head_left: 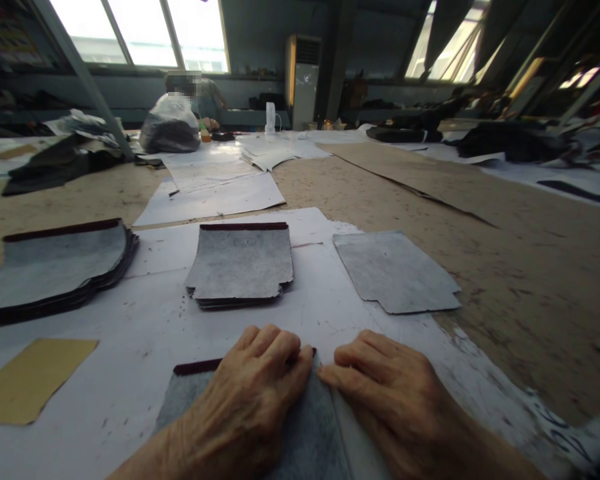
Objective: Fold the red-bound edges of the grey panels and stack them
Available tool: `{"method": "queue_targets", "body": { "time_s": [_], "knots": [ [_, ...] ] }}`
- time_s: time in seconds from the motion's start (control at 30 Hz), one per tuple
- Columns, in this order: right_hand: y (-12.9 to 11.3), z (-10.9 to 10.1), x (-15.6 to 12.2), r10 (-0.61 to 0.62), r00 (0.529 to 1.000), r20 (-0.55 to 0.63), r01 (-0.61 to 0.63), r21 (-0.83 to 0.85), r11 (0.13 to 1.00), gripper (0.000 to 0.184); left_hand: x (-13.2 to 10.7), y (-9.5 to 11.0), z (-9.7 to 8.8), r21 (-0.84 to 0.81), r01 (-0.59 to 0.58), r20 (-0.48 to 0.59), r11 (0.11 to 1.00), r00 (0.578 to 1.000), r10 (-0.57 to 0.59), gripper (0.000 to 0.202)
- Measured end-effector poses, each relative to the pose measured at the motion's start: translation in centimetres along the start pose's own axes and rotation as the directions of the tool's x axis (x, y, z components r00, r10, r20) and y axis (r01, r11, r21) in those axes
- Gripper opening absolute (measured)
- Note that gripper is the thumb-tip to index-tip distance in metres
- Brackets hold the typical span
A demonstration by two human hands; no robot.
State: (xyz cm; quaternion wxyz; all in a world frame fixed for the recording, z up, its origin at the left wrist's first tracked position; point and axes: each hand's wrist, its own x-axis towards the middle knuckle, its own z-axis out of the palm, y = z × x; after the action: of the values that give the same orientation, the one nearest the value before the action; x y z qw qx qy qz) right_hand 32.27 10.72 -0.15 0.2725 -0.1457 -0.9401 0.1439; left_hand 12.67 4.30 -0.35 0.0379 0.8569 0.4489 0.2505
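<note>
While handling the grey piece (316,433) toward the tabletop's (545,287) near edge with curled fingers of left hand (265,393) and right hand (397,383), too hidden to tell pinching from pressing, keep the dark red edge (195,367) straight and flat.

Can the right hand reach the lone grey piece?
Probably yes: the lone grey piece lies just beyond the right hand, with only white paper showing between them.

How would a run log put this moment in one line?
left hand: on gray piece | right hand: near its upper right corner | beyond: left stack, middle stack, single sheet | left: tan card
</note>
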Motion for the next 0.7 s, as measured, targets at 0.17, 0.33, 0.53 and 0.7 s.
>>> {"method": "queue_targets", "body": {
  "time_s": [0.17,0.33,0.53,0.7],
  "knots": [
    [0.3,0.4,0.0,0.003,1.000,-0.017,-0.003,-0.034,0.999,0.037,0.3,0.1,-0.2,0.076,-0.005,-0.069,0.997,0.998,0.010,0.032],
    [0.0,0.7,0.1,-0.054,0.996,0.075,0.071,-0.237,0.969,0.040,-1.0,-0.3,-1.0,0.035,0.031,-0.101,0.999,0.995,-0.028,0.033],
    [-0.2,0.8,0.1,-0.061,0.992,0.110,0.089,-0.281,0.956,0.044,-2.9,-1.6,-2.2,0.082,0.014,0.001,0.997,1.000,-0.014,0.045],
    [-0.5,-0.4,1.0,-0.092,0.985,0.149,0.135,-0.314,0.940,0.045,-3.0,-1.9,-2.1,0.097,0.016,0.055,0.995,0.998,-0.022,0.044]
  ]
}}
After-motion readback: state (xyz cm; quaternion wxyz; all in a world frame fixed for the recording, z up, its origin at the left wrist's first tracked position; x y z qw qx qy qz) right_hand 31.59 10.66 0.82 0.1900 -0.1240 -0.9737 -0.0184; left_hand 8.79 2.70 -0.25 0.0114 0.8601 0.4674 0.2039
